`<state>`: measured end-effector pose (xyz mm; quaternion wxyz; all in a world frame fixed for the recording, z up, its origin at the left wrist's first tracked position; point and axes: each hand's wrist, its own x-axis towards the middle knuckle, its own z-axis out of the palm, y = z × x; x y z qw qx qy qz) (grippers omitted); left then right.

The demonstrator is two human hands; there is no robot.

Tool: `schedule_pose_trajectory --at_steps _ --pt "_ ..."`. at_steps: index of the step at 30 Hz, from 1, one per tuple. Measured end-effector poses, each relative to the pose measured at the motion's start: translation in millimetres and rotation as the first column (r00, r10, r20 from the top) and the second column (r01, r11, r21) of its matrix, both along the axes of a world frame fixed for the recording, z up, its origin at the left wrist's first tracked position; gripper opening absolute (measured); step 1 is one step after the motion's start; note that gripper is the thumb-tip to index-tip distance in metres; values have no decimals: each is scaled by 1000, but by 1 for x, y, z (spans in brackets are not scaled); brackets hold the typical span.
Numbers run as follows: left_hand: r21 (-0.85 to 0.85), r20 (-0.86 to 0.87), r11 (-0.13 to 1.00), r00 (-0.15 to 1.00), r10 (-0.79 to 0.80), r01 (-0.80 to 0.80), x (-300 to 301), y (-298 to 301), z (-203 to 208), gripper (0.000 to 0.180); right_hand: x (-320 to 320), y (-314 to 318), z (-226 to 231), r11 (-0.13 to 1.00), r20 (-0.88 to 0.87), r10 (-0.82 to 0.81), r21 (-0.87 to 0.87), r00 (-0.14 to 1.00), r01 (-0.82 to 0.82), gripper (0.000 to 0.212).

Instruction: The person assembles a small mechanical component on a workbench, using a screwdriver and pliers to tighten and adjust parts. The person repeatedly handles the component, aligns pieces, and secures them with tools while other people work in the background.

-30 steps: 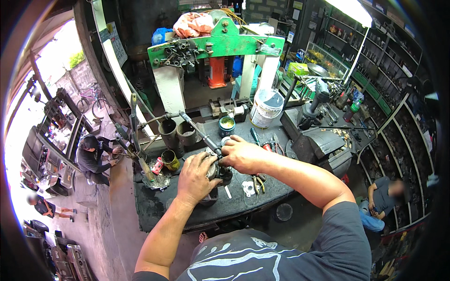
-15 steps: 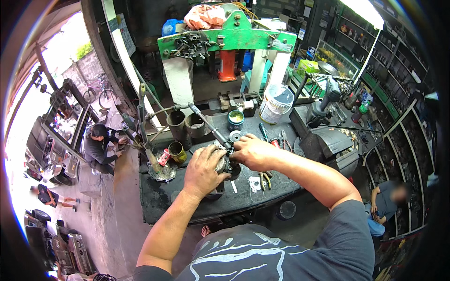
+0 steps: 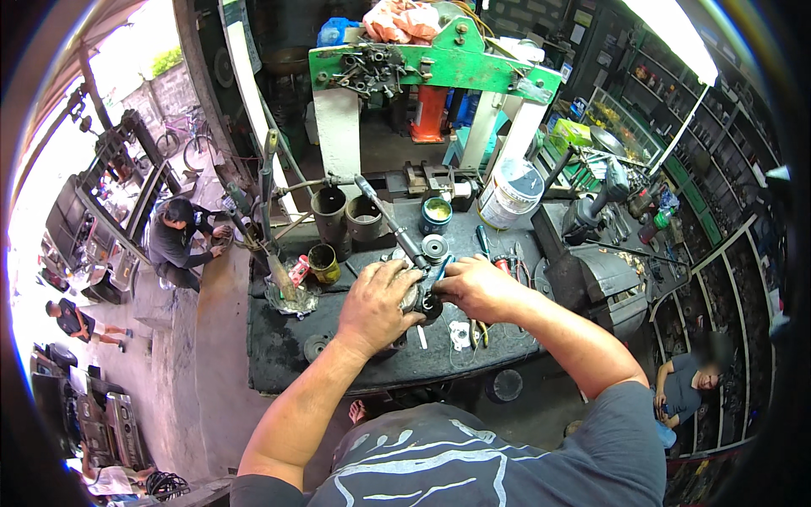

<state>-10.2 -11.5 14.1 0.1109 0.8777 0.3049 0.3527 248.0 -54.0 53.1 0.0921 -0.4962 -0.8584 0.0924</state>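
Over the dark workbench (image 3: 287, 355), my left hand (image 3: 374, 306) is closed round a greasy metal assembly (image 3: 430, 308). Most of the assembly is hidden under the fingers. A long metal shaft (image 3: 394, 226) slants up and away from it. My right hand (image 3: 479, 289) is on the assembly's right side, fingertips pinched together at its top. A slim blue piece (image 3: 443, 267) shows beside those fingers; I cannot make out whether they hold it. Just beyond lies a round metal disc (image 3: 434, 246). Nearer me are a white gasket-like plate (image 3: 460, 335) and yellow-handled pliers (image 3: 483, 335).
Left of the shaft stand dark metal cylinders (image 3: 330, 217) and a yellowish can (image 3: 323, 264). A tub of grease (image 3: 436, 216), a white bucket (image 3: 510, 196) and a screwdriver (image 3: 482, 242) are farther back. A green press frame (image 3: 473, 72) rises behind. One person (image 3: 179, 245) crouches at left; another (image 3: 683, 389) sits at right.
My right hand has shifted slightly right and toward me along the assembly, and the blue piece now shows beside it. The left hand keeps its grip. The whole view has turned a little.
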Motion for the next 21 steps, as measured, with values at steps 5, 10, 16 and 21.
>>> schedule_pose_trajectory --at_steps 5,10,16,21 --pt "11 -37 1000 999 22 -21 3 -1 1 83 12 35 3 950 40 291 103 956 -294 19" --pt "18 -26 999 999 27 -26 3 -2 4 83 2 11 7 997 127 74 -36 989 -70 22" --pt "19 -1 999 999 32 -32 4 -4 5 83 -29 -41 -8 915 -294 -392 -218 872 338 30" --pt "53 -12 998 1000 14 -14 4 0 3 83 4 -5 -9 990 -148 -130 -78 981 119 25"
